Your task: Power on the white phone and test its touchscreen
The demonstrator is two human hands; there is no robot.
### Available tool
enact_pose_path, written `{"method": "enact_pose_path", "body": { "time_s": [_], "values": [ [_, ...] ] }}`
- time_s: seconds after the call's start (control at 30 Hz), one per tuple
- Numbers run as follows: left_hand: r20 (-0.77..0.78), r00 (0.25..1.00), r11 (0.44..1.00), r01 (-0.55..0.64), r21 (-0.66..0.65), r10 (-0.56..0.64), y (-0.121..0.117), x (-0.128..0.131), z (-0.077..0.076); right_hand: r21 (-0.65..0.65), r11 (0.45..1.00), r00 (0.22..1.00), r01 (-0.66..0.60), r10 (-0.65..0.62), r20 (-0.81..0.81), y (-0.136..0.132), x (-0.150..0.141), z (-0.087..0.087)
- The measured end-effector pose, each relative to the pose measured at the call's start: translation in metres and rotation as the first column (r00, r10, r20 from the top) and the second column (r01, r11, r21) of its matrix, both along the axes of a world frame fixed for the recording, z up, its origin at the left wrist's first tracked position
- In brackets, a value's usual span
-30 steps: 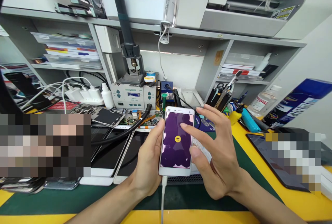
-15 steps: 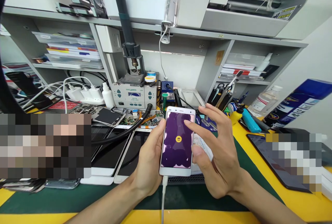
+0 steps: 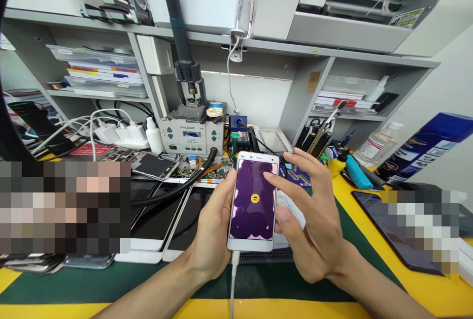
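Observation:
A white smartphone (image 3: 246, 222) is held upright in the middle of the view, tilted towards me. Its screen is mostly dark purple with pale ragged edges and a round yellow symbol. My left hand (image 3: 212, 230) is closed around the phone's left side, thumb along the edge. A white cable (image 3: 232, 282) runs down from the phone's bottom end. My right hand (image 3: 316, 220) has its fingers spread; the index fingertip is over the upper right of the screen, and whether it touches cannot be told. The right thumb is by the phone's lower right edge.
A soldering or hot-air station (image 3: 190, 137) stands behind, its black hose (image 3: 177, 188) crossing several tablet-like panels (image 3: 155, 213). Circuit boards (image 3: 218, 169) lie behind the phone. At right are a clear bottle (image 3: 377, 144), a blue can (image 3: 424, 144) and a dark tablet (image 3: 391, 233).
The mark inside the yellow symbol on the screen looks slightly different. Both hands and the phone stay almost where they were.

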State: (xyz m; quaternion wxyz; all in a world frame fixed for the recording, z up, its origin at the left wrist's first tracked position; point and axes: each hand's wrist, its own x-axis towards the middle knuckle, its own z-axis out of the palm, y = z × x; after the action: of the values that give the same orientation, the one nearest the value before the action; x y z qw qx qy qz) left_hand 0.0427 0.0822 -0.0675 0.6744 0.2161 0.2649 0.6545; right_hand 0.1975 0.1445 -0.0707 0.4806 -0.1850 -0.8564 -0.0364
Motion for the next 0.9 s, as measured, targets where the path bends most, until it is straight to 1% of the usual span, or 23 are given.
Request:
{"method": "enact_pose_path", "body": {
  "time_s": [0.23,0.43,0.7,0.9],
  "values": [
    [-0.008,1.000,1.000,0.024,0.012,-0.024,-0.0009,-0.0006,0.0006,-0.006,1.000,1.000,0.004,-0.004,-0.006,0.0018,-0.0004,-0.0010],
    [-0.015,1.000,1.000,0.019,0.025,-0.018,-0.0009,-0.0009,-0.0003,-0.011,1.000,1.000,0.003,-0.003,-0.011,0.0000,0.0005,-0.0014],
    [-0.006,1.000,1.000,0.018,0.006,-0.018,-0.0012,-0.0006,0.0005,-0.010,1.000,1.000,0.000,0.000,-0.004,0.0007,0.0000,-0.0007],
    [0.001,1.000,1.000,0.001,0.002,-0.001,-0.0010,0.0000,0.0026,0.013,1.000,0.999,-0.018,0.018,0.036,0.0016,0.0004,0.0005]
  ]
}}
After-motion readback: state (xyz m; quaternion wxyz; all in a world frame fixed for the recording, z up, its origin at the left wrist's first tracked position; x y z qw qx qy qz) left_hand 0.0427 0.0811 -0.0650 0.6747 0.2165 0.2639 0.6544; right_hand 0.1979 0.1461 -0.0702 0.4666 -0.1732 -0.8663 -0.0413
